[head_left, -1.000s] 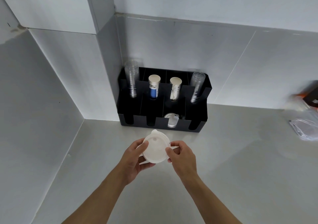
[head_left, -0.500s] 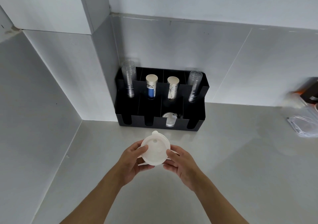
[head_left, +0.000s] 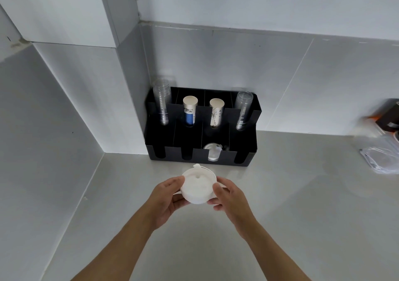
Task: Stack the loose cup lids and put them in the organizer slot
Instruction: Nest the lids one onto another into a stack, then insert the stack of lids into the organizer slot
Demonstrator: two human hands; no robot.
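Note:
I hold a stack of white cup lids (head_left: 198,186) between both hands, just in front of the black organizer (head_left: 246,158). My left hand (head_left: 167,198) grips the stack's left side and my right hand (head_left: 230,196) grips its right side. The organizer stands against the wall in the counter's corner. Its third front slot from the left holds a few clear lids (head_left: 212,151); the other front slots look dark and their contents cannot be made out.
The organizer's rear slots hold clear cup stacks (head_left: 162,103) at both ends, plus two paper cup stacks (head_left: 190,113) between them. Clear plastic packaging (head_left: 382,159) and a dark object lie at the counter's right edge. Walls close in on the left and behind.
The lid stack and both hands have stayed roughly in place in front of the organizer. My right hand's fingers shifted slightly around the stack's edge, and the view moved a little.

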